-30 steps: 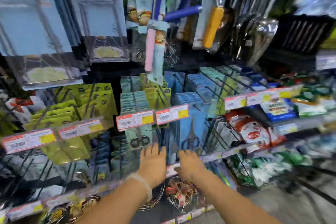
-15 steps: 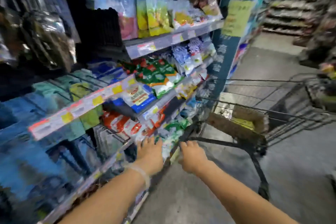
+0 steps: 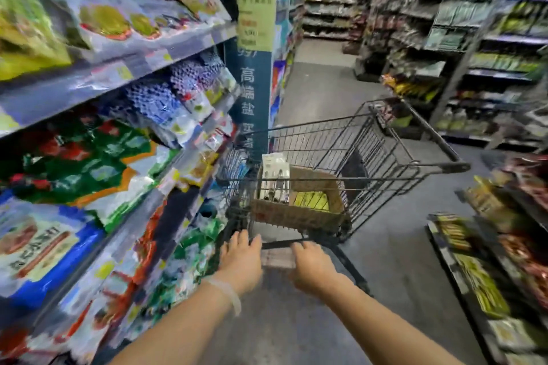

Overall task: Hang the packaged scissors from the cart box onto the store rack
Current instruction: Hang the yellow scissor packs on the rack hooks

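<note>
Presently you are facing the cart (image 3: 370, 157) in the aisle, with stocked shelves (image 3: 118, 74) running along your left. Your left hand (image 3: 241, 261) is reaching toward the near end of the cart with fingers extended and loose; that grip is released and holding nothing, its fingertips lying at or just short of the dark frame bar, and blur is preventing a firmer finding. The cardboard box (image 3: 299, 213) is sitting inside the cart basket, and a white packaged scissors (image 3: 275, 178) card is standing upright at the box's left end, with something yellow lying deeper inside. Your right hand (image 3: 311, 268) is reaching alongside, fingers relaxed and slightly bent; this grip is likewise released and carrying nothing.

Recommendation: in my judgement you are going for the next package. Reach over the basket rim rather than through the wire, pinch the upright card near its top edge, and be lifting it straight up so its hang hole stays accessible for the rack, which is not in view here.
</note>
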Demonstrator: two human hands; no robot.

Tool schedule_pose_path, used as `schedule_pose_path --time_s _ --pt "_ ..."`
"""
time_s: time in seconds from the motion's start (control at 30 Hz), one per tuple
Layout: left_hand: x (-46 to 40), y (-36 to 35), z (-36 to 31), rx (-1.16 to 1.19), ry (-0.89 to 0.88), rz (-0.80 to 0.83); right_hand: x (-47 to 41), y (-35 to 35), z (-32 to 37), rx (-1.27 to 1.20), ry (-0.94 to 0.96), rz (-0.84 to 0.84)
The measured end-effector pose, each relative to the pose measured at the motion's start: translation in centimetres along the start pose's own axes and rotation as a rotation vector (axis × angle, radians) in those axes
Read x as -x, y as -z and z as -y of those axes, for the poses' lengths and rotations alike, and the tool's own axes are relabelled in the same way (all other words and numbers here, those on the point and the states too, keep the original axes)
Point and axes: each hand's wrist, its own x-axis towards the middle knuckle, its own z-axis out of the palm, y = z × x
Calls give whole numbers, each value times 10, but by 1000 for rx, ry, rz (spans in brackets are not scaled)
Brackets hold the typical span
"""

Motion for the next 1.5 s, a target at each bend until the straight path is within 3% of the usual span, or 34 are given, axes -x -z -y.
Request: schedule_pose_path --time_s 0.4,0.57,0.7,0.87,1.03,1.2,1.5 --pt "-233 86 4 76 -72 8 -216 85 -22 -109 -106 -10" --pt "-309 98 -6 102 -109 35 -287 113 -59 -207 -137 -99" --pt "-374 98 -14 125 -91 56 -360 115 -103 -216 -180 -30" --pt "-455 73 -27 207 -10 169 -454 85 -152 -216 -226 185" --pt "-529 25 -49 243 57 424 -524 23 -199 -261 -319 419" --pt "-571 -31 -66 279 130 545 -569 -50 -239 -372 -456 523" --pt "-596 -83 -90 375 187 684 -615 -121 -264 -486 -630 330"
